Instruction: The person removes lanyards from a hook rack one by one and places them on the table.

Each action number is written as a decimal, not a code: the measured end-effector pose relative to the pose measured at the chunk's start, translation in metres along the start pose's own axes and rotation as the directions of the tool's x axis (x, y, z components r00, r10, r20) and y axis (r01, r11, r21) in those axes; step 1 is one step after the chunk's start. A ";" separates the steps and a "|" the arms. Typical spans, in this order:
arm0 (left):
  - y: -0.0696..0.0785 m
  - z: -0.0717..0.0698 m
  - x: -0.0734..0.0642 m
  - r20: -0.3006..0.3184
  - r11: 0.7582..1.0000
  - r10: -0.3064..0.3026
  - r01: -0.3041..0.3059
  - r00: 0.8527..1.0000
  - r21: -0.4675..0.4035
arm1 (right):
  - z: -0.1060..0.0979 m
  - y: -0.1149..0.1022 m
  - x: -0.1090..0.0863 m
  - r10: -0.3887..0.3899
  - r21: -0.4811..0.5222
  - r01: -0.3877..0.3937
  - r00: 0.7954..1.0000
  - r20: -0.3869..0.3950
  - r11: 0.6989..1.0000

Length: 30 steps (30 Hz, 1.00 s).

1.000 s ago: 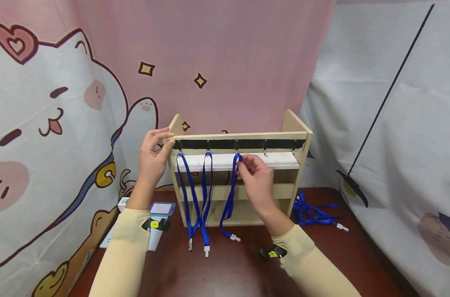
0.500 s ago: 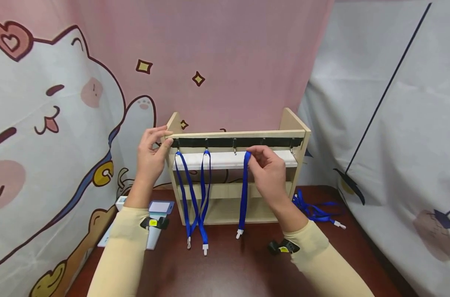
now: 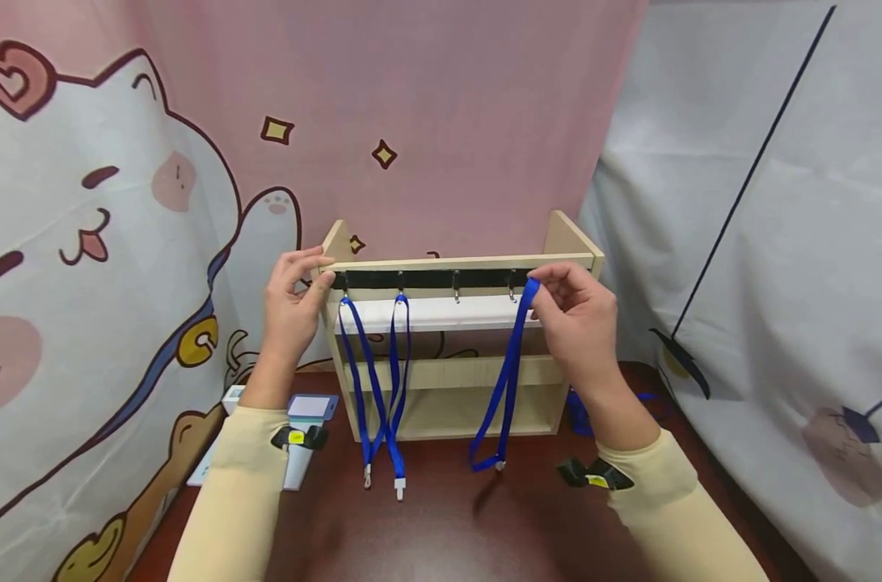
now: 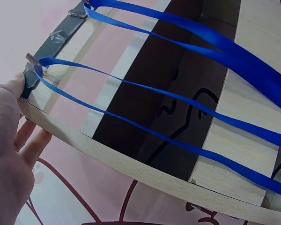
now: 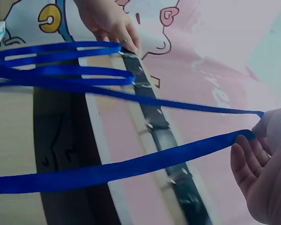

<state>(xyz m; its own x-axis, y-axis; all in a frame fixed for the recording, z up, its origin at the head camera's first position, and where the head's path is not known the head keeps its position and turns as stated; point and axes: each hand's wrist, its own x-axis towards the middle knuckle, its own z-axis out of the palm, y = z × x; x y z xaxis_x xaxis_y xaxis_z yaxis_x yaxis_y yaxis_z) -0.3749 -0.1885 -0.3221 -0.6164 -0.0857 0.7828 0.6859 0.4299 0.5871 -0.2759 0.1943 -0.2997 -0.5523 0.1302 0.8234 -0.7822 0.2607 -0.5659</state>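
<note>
My right hand (image 3: 579, 319) pinches a blue lanyard (image 3: 512, 364) by the top of its loop, and the rest hangs down over the front of a wooden rack (image 3: 441, 373). It is near the right end of the black strip (image 3: 428, 280), overlapping it in the head view. My left hand (image 3: 293, 303) grips the rack's upper left corner, thumb in front and fingers behind. Two more blue lanyards hang from the leftmost hooks, the first lanyard (image 4: 131, 123) nearest the left hand. The third hook (image 3: 456, 296) and fourth hook (image 3: 512, 294) carry nothing.
Left of the rack, a blue-edged badge holder (image 3: 313, 406) and a white box (image 3: 233, 396) lie on the dark red table (image 3: 426, 533). More blue lanyards (image 3: 579, 414) lie on the right, partly hidden behind the right arm. A printed pink curtain (image 3: 470, 121) stands behind.
My right hand has lifted the lanyard off the third hook and carried it right, past the fourth hook. My left hand keeps its grip on the corner.
</note>
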 end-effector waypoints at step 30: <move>0.025 -0.002 -0.005 0.005 0.999 -0.008 0.008 1.000 -0.039 | -0.138 0.018 0.015 -0.047 -0.291 -0.008 0.983 -0.180 0.957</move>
<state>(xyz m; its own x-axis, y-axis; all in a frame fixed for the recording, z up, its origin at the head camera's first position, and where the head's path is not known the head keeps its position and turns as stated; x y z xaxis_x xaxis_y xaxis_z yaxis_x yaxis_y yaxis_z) -0.3542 -0.1786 -0.3105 -0.6239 -0.0842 0.7769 0.6953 0.3940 0.6011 -0.2583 0.3324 -0.2920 -0.4545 0.2875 0.8431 -0.6598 0.5271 -0.5355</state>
